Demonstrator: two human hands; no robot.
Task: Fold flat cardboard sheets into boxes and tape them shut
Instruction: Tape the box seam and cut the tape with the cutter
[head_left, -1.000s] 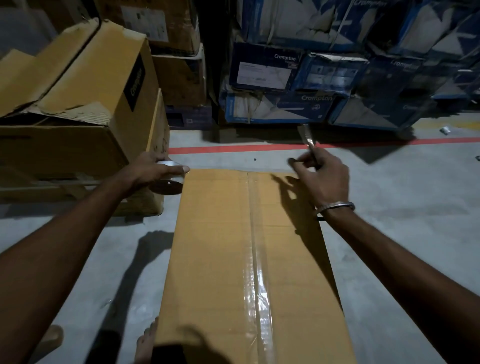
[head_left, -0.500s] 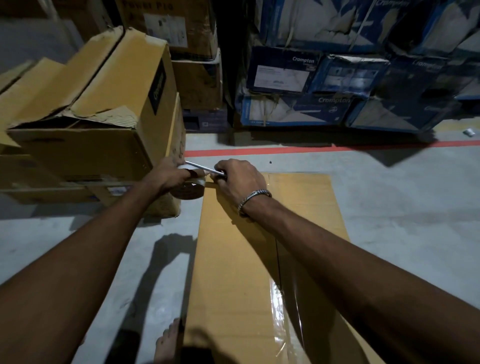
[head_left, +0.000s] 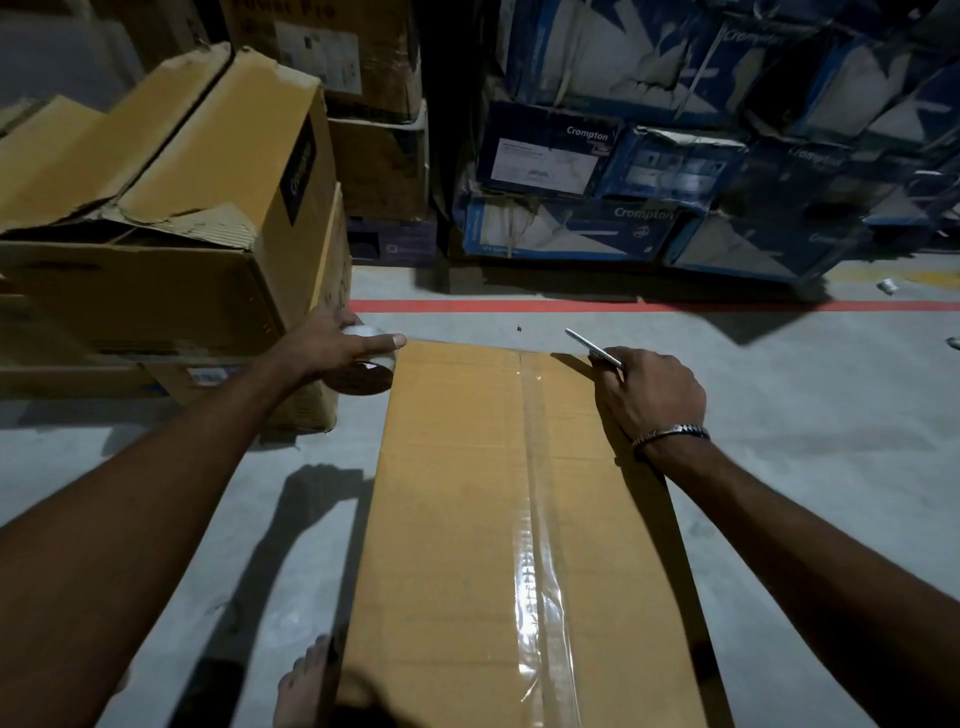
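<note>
Fingers (head_left: 384, 343) of the left hand (head_left: 332, 345) are curled over a roll of clear packing tape (head_left: 366, 364); index finger points straight out toward the near-left corner of the long brown cardboard box (head_left: 457, 519). Roll sits just off that box's far-left corner, above the grey concrete floor (head_left: 805, 415); can't tell if it touches the box.

Right hand (head_left: 647, 400) grips a thin silver metal blade (head_left: 592, 347), fingers wrapped on the handle end, blade tip angled up and away to the left of the knuckles. Heel of this hand rests on the box top near its far-right edge. Silver metal bracelet (head_left: 670, 435) on that wrist.

Box lies flat on the floor, between the two hands and running back toward the camera. Strip of clear glossy tape (head_left: 535, 519) runs along its centre seam, from the far edge to the near end, just left of the right hand.

A bare foot (head_left: 304, 680) sits by the box's near-left side, well behind the left fingers.

Beyond the left fingers: stack of worn brown cartons (head_left: 171, 208), top flaps torn and open, dark label on the side unreadable. Carton behind shows partial print "Power Pro" plus a white label, text too small.

Beyond the right fingers: pile of crushed blue-and-white cartons (head_left: 675, 166), "Crompton" printed on several. Red floor line (head_left: 623, 305) runs in front of them.
</note>
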